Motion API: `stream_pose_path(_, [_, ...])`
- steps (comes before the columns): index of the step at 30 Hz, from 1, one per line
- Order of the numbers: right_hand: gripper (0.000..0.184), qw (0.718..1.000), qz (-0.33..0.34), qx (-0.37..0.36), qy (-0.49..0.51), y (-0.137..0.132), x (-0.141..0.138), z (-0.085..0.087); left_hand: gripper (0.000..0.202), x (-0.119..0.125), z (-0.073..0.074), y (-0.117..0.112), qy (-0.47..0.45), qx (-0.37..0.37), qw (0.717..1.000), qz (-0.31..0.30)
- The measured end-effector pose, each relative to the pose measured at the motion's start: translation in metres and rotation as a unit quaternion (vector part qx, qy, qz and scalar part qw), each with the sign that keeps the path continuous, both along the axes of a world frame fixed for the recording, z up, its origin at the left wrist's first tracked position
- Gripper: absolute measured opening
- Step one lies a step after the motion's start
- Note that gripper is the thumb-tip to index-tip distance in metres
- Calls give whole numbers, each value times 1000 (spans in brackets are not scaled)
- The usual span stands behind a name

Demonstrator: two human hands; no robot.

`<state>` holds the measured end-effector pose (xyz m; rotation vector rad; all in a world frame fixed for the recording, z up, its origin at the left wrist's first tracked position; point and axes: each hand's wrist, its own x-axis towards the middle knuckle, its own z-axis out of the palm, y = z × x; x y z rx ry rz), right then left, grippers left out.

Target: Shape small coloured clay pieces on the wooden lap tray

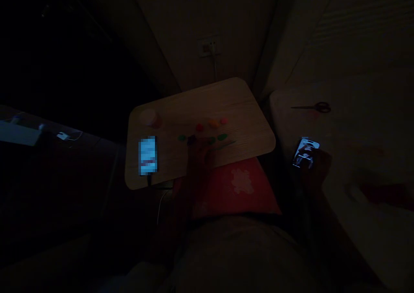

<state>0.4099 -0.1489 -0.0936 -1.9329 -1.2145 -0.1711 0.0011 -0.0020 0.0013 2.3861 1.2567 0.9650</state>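
Note:
The scene is very dark. My left hand point(198, 155) reaches over the front edge of a small wooden table point(184, 105), its fingers beside a dark lump point(192, 139) and green pieces point(222, 137); shadow hides whether they grip anything. A thin, straight tool point(226, 144) lies just right of them. Behind are a red piece point(199, 127), an orange piece point(213, 123) and a pink piece point(224, 121). Off to the right, my right hand point(320, 165) is at a lit phone point(304, 155), with fingers over part of its screen; whether it grips the phone is unclear.
A second device with a lit, pixelated screen point(148, 155) is at the table's left. A rounded tub point(149, 117) stands behind it. Scissors point(315, 107) lie on the pale surface at right. A red, patterned item point(226, 187) is below the table's front edge. A wall socket point(209, 47) holds a plug.

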Motion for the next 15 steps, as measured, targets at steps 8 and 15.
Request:
stream_pose_path(8, [28,980,197,38,11,51,-110,75,11,-1,-4,3,5,2,1000,-10])
stream_pose_path(15, [35,926,374,-56,-13,95,-161,97,13,2,2,-1,9,-11,1000,-9])
